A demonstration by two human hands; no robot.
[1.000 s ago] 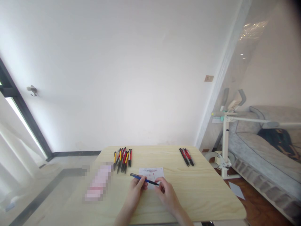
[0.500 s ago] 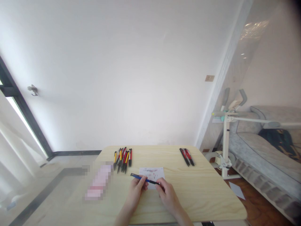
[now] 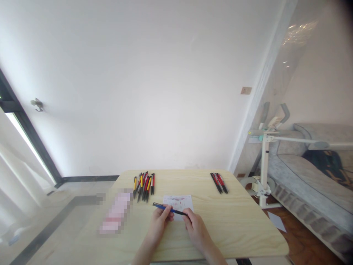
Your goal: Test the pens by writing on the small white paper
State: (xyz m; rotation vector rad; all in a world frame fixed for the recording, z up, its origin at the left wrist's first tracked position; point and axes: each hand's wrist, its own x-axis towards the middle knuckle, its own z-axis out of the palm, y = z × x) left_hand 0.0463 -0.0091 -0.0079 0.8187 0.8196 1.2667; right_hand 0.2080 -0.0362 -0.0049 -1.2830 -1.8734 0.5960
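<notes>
A blue pen (image 3: 165, 207) with a black grip end is held between my two hands, above a sheet of paper (image 3: 185, 201) with marks on it. My left hand (image 3: 160, 220) pinches the blue barrel between thumb and fingers. At the black end, the fingers of my right hand (image 3: 195, 223) are closed round the tip, which they hide. Beyond my left hand lies a loose bunch of pens (image 3: 143, 186) with yellow, red and black barrels. A smaller group of red and black pens (image 3: 219, 183) rests at the far right of the table.
The light wooden table (image 3: 237, 224) has rounded corners and stands near a white wall. A blurred pink patch (image 3: 114, 215) shows at the left. To the right are a white exercise machine (image 3: 265, 165) and a grey sofa (image 3: 303, 169).
The view has shifted very slightly. My right fingers sit a little more closed over the black end of the pen; the pens on the table are unmoved.
</notes>
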